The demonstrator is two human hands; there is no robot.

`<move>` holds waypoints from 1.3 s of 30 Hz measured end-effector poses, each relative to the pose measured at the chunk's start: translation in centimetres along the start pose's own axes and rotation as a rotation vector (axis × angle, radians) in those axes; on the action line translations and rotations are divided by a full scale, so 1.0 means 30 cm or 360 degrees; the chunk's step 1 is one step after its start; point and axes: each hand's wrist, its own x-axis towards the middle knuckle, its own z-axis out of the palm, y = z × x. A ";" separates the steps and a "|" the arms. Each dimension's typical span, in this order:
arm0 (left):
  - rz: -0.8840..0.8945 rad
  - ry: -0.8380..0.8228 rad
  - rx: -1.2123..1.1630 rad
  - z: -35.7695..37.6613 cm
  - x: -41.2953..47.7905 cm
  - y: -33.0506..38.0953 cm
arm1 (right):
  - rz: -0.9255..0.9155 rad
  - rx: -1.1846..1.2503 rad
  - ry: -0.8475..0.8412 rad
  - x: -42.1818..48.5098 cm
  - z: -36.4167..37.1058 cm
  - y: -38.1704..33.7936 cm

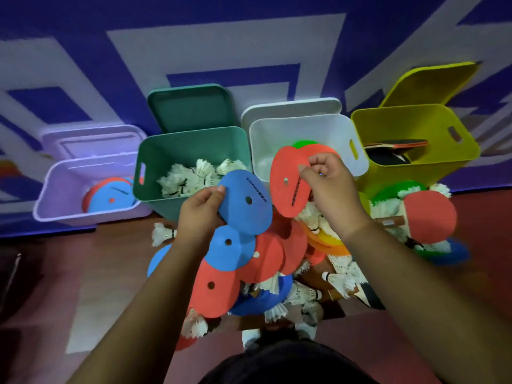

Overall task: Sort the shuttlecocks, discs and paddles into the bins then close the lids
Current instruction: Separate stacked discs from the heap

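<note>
My left hand [200,211] pinches a blue disc [247,201] by its edge, held above the pile in front of the green bin [155,173]. My right hand [329,187] grips a red disc [286,187] at the front of the white bin [310,131], which holds red and green discs. The green bin holds white shuttlecocks [191,176]. The purple bin [63,189] holds blue and red discs. In the yellow bin [410,123] lie paddles [396,145]. A mixed pile of discs and shuttlecocks [263,267] lies on the floor, with a red paddle [429,217] at its right.
All four bins stand in a row against a purple and white wall, their lids [191,106] open and leaning back. Reddish floor [83,273] lies to the left and right of the pile. My dark clothing fills the bottom centre.
</note>
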 end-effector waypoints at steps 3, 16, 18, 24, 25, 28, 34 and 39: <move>-0.0077 0.0172 -0.0254 -0.120 -0.028 0.007 | 0.0131 0.0095 -0.0200 0.016 0.130 -0.018; 0.0163 0.0950 -0.0688 -0.433 -0.221 -0.039 | 0.0102 -0.0080 -0.0870 -0.038 0.503 -0.056; 0.0159 0.1024 -0.0727 -0.462 -0.212 -0.046 | 0.0132 -0.0066 -0.0865 -0.047 0.531 -0.061; 0.0076 0.1025 -0.0795 -0.598 -0.071 -0.025 | 0.0196 -0.0064 -0.0829 -0.068 0.618 -0.080; 0.0074 0.0986 -0.0787 -0.625 -0.034 -0.004 | 0.0199 -0.0072 -0.0809 -0.067 0.638 -0.086; 0.0086 0.0943 -0.0790 -0.722 0.087 0.074 | 0.0222 -0.0102 -0.0728 -0.067 0.702 -0.110; -0.0081 0.1052 -0.0320 -0.938 0.329 0.065 | 0.0217 -0.0126 -0.0589 -0.084 0.866 -0.155; -0.0362 0.0957 -0.0363 -1.009 0.282 -0.044 | 0.0270 -0.0067 -0.0588 -0.116 1.009 -0.181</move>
